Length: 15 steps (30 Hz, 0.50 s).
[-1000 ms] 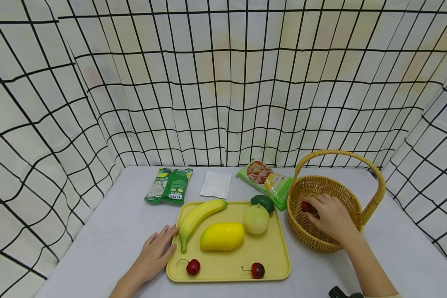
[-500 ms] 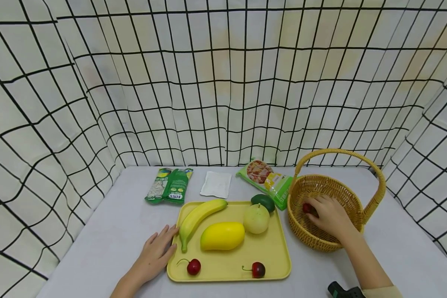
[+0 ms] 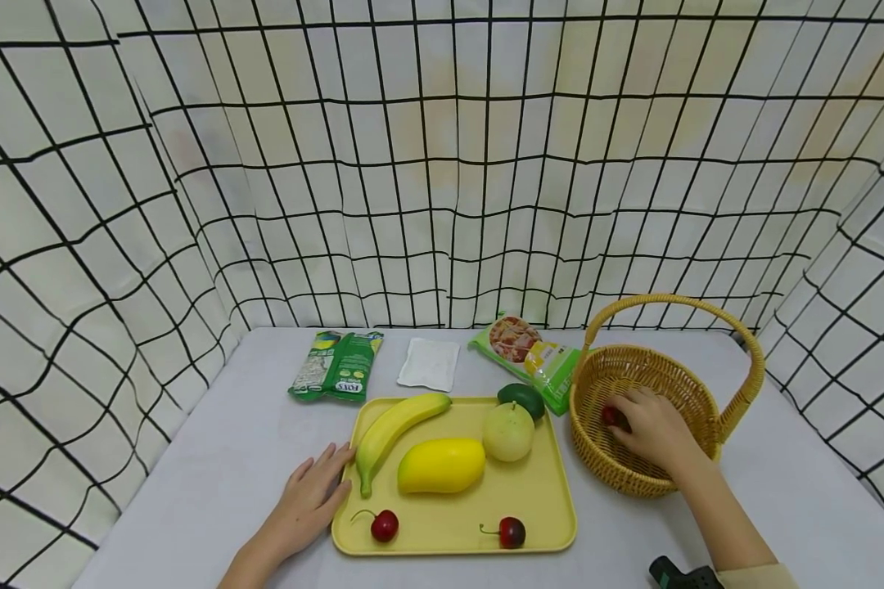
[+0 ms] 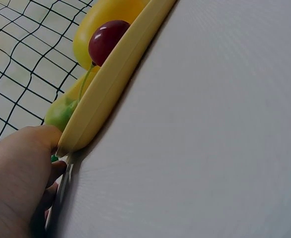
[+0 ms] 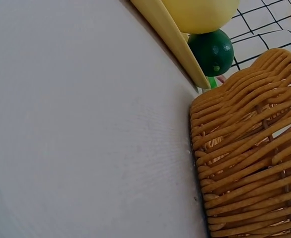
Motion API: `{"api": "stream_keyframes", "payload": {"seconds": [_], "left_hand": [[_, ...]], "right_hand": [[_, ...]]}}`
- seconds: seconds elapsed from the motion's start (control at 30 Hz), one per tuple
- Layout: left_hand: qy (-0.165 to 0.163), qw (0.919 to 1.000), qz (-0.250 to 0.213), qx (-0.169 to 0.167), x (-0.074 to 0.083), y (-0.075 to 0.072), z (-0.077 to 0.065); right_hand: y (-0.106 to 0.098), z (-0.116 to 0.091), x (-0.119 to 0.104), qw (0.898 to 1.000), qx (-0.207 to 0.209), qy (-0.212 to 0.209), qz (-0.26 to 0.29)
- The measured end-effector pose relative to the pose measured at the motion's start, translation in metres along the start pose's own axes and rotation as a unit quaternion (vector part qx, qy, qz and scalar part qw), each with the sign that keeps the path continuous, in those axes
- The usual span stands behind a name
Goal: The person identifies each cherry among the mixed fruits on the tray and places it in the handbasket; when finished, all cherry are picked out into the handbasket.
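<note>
Inside the wicker basket point(image 3: 597, 470), my right hand point(image 3: 656, 433) pinches a dark red cherry point(image 3: 609, 415) close over the woven bottom. The right wrist view shows only the basket's outer wall point(image 5: 250, 163), which hides that hand. My left hand point(image 3: 304, 501) rests at the left edge of the yellow tray point(image 3: 442, 536), fingers extended and thumb right at the rim, as the left wrist view also shows. On the tray lie a banana point(image 3: 390, 433), a yellow mango point(image 3: 442, 466), a round pale green fruit point(image 3: 508, 432), a dark green avocado-like fruit point(image 3: 521, 399) and two cherries point(image 3: 385, 526) point(image 3: 511, 532).
Behind the tray lie a green snack packet point(image 3: 336, 366), a white square packet point(image 3: 428, 365) and a green food bag point(image 3: 530, 360) that reaches the basket. The basket's tall handle point(image 3: 740, 343) arches over it. A black-gridded white backdrop point(image 3: 449, 188) encloses the white table.
My right hand has sunk slightly deeper into the basket with the cherry. The left hand and the fruit on the tray stay in place.
</note>
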<state>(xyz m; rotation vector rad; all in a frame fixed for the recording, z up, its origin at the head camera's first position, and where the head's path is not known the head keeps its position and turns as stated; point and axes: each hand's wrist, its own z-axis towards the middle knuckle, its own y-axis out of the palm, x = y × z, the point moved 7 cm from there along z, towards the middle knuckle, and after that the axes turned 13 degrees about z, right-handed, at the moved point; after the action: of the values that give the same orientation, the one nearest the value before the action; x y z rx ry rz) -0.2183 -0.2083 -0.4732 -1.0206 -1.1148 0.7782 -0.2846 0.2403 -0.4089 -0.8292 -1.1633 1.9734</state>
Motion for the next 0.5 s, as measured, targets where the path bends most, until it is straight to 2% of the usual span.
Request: {"api": "stream_keyframes", "payload": {"seconds": [0.5], "left_hand": [[-0.003, 1.0000, 0.001, -0.007, -0.0007, 0.0020, 0.0009]], "right_hand": [[0.0045, -0.0020, 0.0027, 0.999, -0.031, 0.040, 0.006]]}}
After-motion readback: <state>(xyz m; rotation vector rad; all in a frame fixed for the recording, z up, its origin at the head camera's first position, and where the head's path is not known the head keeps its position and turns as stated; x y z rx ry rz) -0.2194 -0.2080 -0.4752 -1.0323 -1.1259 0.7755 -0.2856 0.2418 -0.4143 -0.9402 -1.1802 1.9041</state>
